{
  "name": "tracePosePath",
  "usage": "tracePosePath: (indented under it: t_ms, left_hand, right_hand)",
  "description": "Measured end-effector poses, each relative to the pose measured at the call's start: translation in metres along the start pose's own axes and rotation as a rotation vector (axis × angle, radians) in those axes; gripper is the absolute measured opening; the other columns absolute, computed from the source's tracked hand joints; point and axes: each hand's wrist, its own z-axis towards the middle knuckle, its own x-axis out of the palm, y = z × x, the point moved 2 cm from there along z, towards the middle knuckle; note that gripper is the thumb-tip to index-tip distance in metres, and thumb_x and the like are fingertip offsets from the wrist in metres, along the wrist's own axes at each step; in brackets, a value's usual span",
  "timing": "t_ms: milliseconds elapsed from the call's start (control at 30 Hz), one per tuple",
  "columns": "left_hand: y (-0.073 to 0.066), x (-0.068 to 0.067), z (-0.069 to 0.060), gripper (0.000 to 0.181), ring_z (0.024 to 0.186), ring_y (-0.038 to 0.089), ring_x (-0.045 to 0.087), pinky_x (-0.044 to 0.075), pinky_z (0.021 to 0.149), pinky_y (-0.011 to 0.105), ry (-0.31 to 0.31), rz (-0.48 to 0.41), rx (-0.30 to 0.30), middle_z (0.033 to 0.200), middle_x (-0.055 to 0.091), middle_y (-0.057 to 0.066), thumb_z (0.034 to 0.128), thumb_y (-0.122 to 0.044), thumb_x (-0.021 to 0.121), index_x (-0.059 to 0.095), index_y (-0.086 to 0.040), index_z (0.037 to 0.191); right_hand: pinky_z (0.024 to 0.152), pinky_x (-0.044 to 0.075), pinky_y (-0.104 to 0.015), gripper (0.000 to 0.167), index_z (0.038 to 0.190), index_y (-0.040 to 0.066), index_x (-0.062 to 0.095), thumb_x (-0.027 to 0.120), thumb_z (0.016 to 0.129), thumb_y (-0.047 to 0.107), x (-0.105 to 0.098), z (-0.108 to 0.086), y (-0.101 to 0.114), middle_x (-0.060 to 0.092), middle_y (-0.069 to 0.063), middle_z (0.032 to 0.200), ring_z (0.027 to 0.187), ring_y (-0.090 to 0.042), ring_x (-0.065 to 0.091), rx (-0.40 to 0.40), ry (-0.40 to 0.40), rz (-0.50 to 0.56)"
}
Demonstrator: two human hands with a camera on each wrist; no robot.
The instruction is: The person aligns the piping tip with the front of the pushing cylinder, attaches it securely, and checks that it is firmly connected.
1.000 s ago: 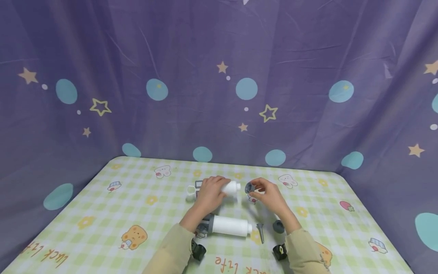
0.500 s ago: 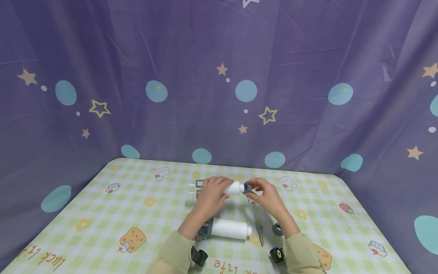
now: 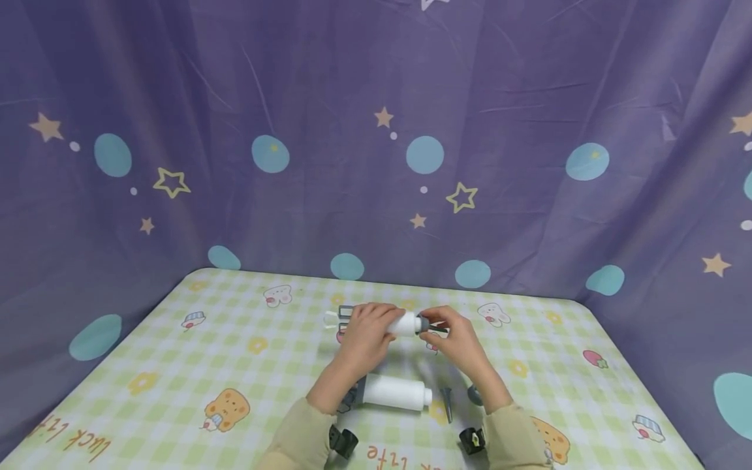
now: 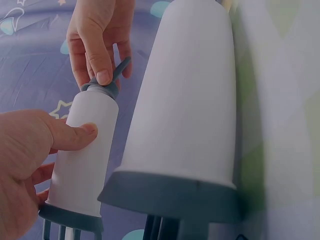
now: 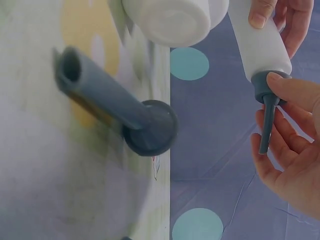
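My left hand (image 3: 367,336) grips a white cylinder (image 4: 85,150) round its barrel, held above the table, its dark grey frame and pale handle at the left end. At the other end my right hand (image 5: 295,145) pinches the collar of a dark grey nozzle (image 5: 268,120) that sits against the cylinder's mouth. The nozzle's thin spout points away from the cylinder, between the right fingers. A second white cylinder (image 3: 395,393) with a grey end lies on the table, nearer the body.
A loose grey nozzle (image 3: 448,403) lies right of the second cylinder. Beside it a round grey part (image 3: 474,394) is partly hidden by the right wrist. A checked cloth (image 3: 282,391) covers the table; a purple curtain (image 3: 352,78) hangs behind.
The right hand has moved left, bringing the grey nozzle from apart to against the cylinder's mouth. Its spout now shows pointing right. The left hand keeps its grip nearly in place.
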Motion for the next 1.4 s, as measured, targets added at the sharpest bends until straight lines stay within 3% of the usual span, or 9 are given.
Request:
tracePosePath:
  t_ms: [400,1033,1233,1400]
  left_hand:
    - [-0.001,0.002,-0.002,0.048,0.107,0.018,0.053,0.038,0.091,0.037,-0.002,0.02,0.017,0.116,0.061,-0.004,0.0727,-0.016,0.075,0.06,-0.019,0.118]
    - [-0.003,0.0,-0.004,0.048,0.109,0.016,0.051,0.037,0.091,0.035,0.011,0.057,0.037,0.117,0.06,-0.005,0.074,-0.018,0.074,0.059,-0.019,0.119]
    - [-0.003,-0.001,-0.004,0.048,0.109,0.016,0.051,0.036,0.092,0.035,-0.001,0.06,0.047,0.117,0.06,-0.005,0.0732,-0.017,0.075,0.059,-0.02,0.119]
    - [-0.002,-0.001,-0.004,0.048,0.109,0.016,0.051,0.036,0.092,0.035,-0.009,0.052,0.049,0.117,0.06,-0.005,0.0732,-0.016,0.075,0.06,-0.019,0.118]
  right_hand:
    - [0.081,0.05,-0.035,0.035,0.106,0.011,0.064,0.074,0.073,0.007,0.001,-0.004,-0.002,0.062,-0.002,0.102,0.091,-0.018,0.061,-0.038,0.002,-0.012]
    - [0.087,0.047,-0.038,0.033,0.115,0.012,0.06,0.065,0.084,0.021,-0.002,-0.004,-0.006,0.059,-0.002,0.106,0.097,-0.018,0.059,-0.019,0.127,0.001]
    - [0.088,0.046,-0.043,0.032,0.118,0.002,0.057,0.058,0.088,0.013,-0.007,-0.008,0.016,0.059,-0.011,0.108,0.099,-0.026,0.058,-0.002,0.159,0.029]
    - [0.081,0.05,-0.038,0.032,0.121,0.001,0.055,0.053,0.092,0.014,-0.011,-0.01,0.033,0.06,-0.013,0.108,0.098,-0.028,0.059,0.051,0.178,0.032]
